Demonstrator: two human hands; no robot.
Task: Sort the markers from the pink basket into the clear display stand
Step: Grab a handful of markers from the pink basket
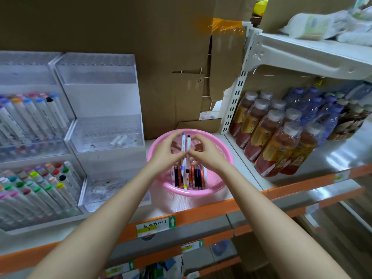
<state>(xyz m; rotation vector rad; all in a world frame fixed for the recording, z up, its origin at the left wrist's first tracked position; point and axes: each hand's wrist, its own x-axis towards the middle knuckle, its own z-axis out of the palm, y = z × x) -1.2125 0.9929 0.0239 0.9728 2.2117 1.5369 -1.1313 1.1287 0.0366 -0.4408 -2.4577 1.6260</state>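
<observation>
"What does the head camera show?"

"Two hands meet over the pink basket (pixel 220 179). The left hand (pixel 166 151) and the right hand (pixel 208 153) pinch two white markers (pixel 186 142) that stand up. The fingers (pixel 194 153) are curled close on them."

"Where are the other markers (pixel 196 176)?"

"In the basket, under the hands. The clear display stand (pixel 100 101) is to the left on the same shelf (pixel 159 212). Its right part looks nearly bare."

"What could go wrong?"

"I think a marker could slip, as only fingertips hold them. It could drop back in, or roll off the shelf."
</observation>
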